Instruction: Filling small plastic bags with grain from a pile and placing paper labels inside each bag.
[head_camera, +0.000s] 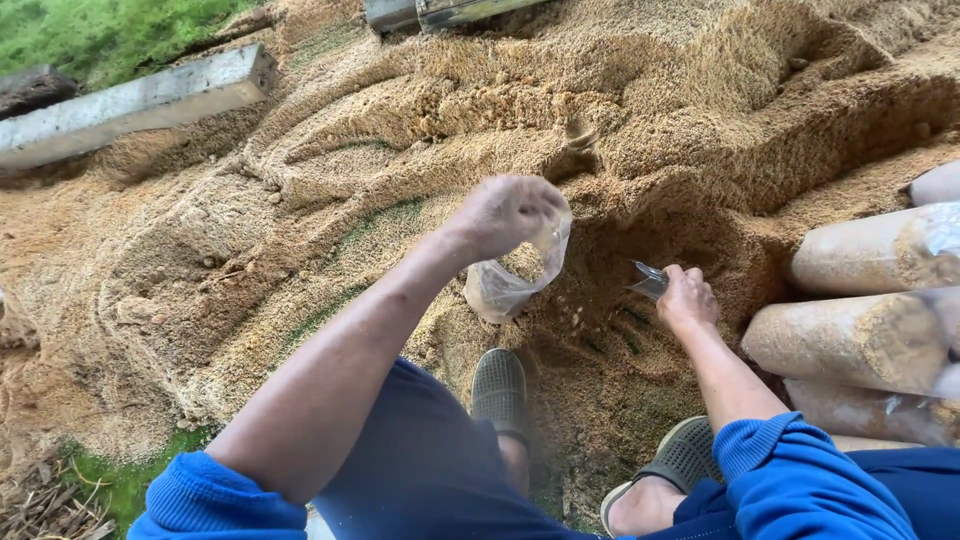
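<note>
The filled bags (880, 300) at the right are cut off by the picture's edge. The left hand (508, 212) covers the top of the clear plastic bag (505, 285), and its fingers are out of sight. What the right hand (686, 298) grips is too small to tell. The far metal piece (440, 12) is cropped.

One head-worn camera looks steeply down, close over the sawdust pile (400, 150).

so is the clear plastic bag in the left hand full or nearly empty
Nearly empty: the clear plastic bag hangs limp from the left hand, with only a little sawdust inside.
</note>
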